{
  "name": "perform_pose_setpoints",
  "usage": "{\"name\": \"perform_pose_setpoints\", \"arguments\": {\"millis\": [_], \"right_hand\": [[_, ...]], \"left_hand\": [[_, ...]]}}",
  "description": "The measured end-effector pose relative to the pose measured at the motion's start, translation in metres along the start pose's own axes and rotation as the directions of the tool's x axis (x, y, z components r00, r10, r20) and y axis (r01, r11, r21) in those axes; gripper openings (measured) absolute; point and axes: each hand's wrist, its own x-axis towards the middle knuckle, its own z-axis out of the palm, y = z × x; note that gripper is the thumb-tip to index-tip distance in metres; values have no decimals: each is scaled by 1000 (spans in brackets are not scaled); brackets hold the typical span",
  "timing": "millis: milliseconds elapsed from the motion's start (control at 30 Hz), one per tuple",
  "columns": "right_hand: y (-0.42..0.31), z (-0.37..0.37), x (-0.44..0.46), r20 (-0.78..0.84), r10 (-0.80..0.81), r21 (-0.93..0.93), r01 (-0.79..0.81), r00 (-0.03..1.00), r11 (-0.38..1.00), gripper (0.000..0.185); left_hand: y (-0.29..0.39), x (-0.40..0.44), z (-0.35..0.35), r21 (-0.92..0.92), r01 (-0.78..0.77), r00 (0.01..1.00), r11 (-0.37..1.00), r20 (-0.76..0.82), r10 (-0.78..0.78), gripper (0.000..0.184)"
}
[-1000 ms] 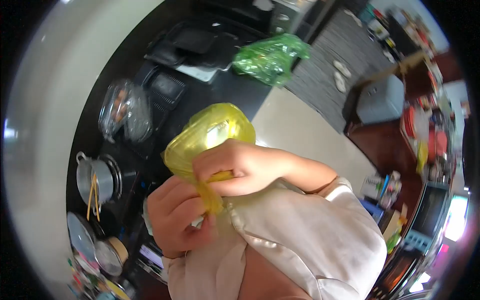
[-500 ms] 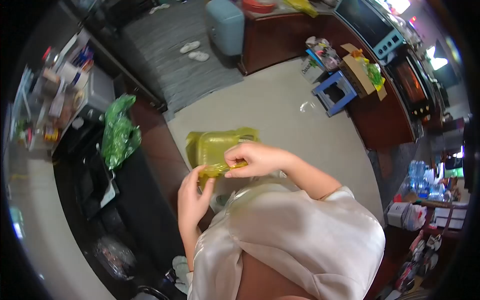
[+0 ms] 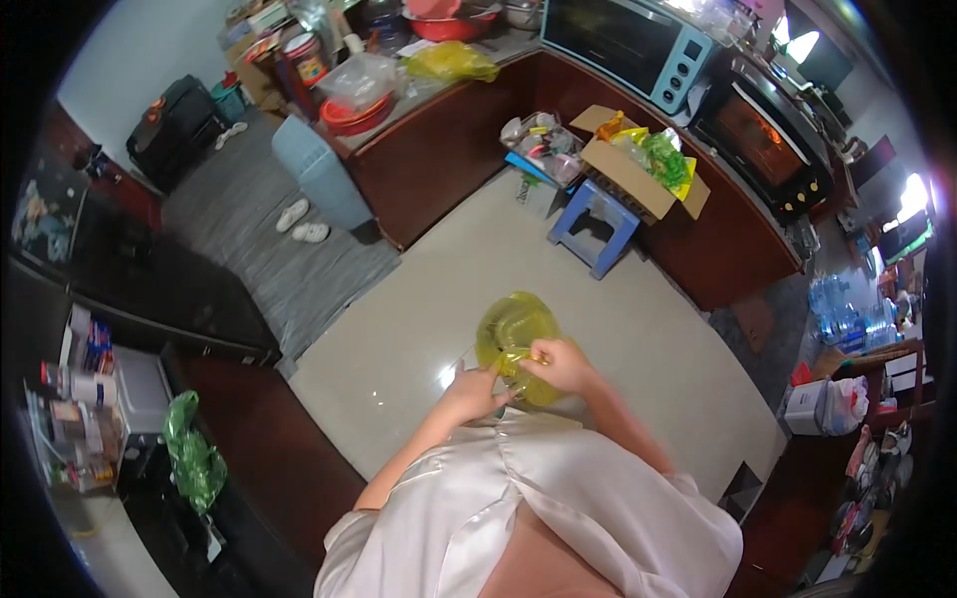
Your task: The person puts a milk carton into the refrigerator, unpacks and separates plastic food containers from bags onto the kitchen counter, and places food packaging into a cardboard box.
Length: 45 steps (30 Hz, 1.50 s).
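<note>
A translucent yellow plastic bag hangs in front of my body, above the pale floor. Its outline is rounded, and what is inside cannot be made out. My left hand grips the near left part of the bag, the fingers closed at its edge. Close beside it, my right hand is closed in a fist round a gathered, twisted bit of the same bag. Both hands are near my waist, a short way apart.
A blue stool stands ahead, a cardboard box of bags by it. Beyond are a light-blue oven and a black oven glowing inside. A grey-blue bin stands left. A green bag lies on the dark counter.
The view has turned toward the counter with the ovens. My hands and the yellow bag have shifted right in view, and the bag's shape has gone from flat and boxy to rounded.
</note>
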Motion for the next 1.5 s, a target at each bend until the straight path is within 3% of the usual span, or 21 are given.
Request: {"name": "perform_pose_setpoints", "arguments": {"millis": [67, 133, 233, 300, 367, 400, 433, 567, 733, 867, 900, 967, 1033, 1100, 1167, 1267, 1300, 1367, 1433, 1500], "right_hand": [[47, -15, -1, -69, 67, 88, -61, 995, 994, 30], [79, -34, 0, -292, 166, 188, -113, 942, 976, 31], [113, -79, 10, -435, 297, 198, -232, 850, 952, 31], [122, -114, 17, -432, 361, 260, -269, 827, 927, 30], [122, -149, 35, -431, 401, 311, -284, 808, 907, 30], [117, -161, 47, -426, 333, 288, -223, 841, 931, 30], [115, -169, 63, -417, 264, 267, -160, 870, 950, 31], [98, -226, 130, -262, 277, 427, -146, 924, 892, 27], [78, -296, 188, -363, 225, 561, 19, 904, 828, 27], [61, -331, 264, -292, 128, 477, 28, 948, 878, 24], [52, -338, 293, -260, 87, 450, 42, 962, 892, 23], [31, -350, 351, -274, -113, 536, 249, 955, 806, 22], [2, -361, 409, -304, -303, 565, 427, 903, 707, 24], [-22, -372, 473, -293, -446, 474, 533, 846, 701, 23], [-51, -377, 530, -273, -433, 577, 506, 859, 641, 21], [-86, -381, 600, -203, -453, 693, 454, 868, 560, 20], [-97, -380, 625, -180, -448, 769, 409, 876, 491, 19], [-112, -375, 663, -129, -484, 778, 391, 866, 491, 19], [-121, -365, 700, -61, -506, 788, 353, 860, 504, 19], [-134, -353, 748, -140, -553, 716, 470, 821, 517, 22]], "left_hand": [[10, 31, -15, 117, 74, 994, 990, -87, -64, 68], [4, 64, -25, 123, 105, 993, 987, -74, -96, 69], [-10, 103, -49, 80, 123, 992, 989, -45, -120, 68], [-36, 139, -54, -104, 262, 957, 959, 156, -244, 68], [-130, 178, -6, 188, 148, 986, 971, 55, -160, 69], [-165, 188, 13, 292, 196, 972, 936, 71, -225, 62], [-169, 194, 3, 374, 240, 888, 896, 288, -358, 51], [-227, 209, 28, 266, 427, 737, 865, 452, -503, 50], [-233, 244, 43, 86, 491, 755, 867, 453, -473, 50], [-269, 293, 45, 58, 352, 889, 934, 293, -353, 50], [-215, 296, -33, 56, 375, 908, 925, 175, -379, 59], [-191, 328, -95, -193, 513, 844, 836, -62, -532, 66], [-142, 349, -167, -583, 298, 845, 755, -207, -493, 88], [-87, 369, -234, -721, 39, 861, 692, -327, -390, 103], [-48, 388, -296, -727, -180, 861, 662, -442, -252, 117], [-32, 428, -368, -781, -310, 821, 543, -507, -261, 119], [-46, 443, -391, -775, -315, 803, 548, -525, -281, 119], [-77, 471, -426, -615, -357, 715, 703, -664, -219, 116], [-101, 488, -466, -654, -358, 703, 666, -658, -269, 113], [-120, 499, -505, -676, -373, 681, 635, -665, -308, 111]]}}
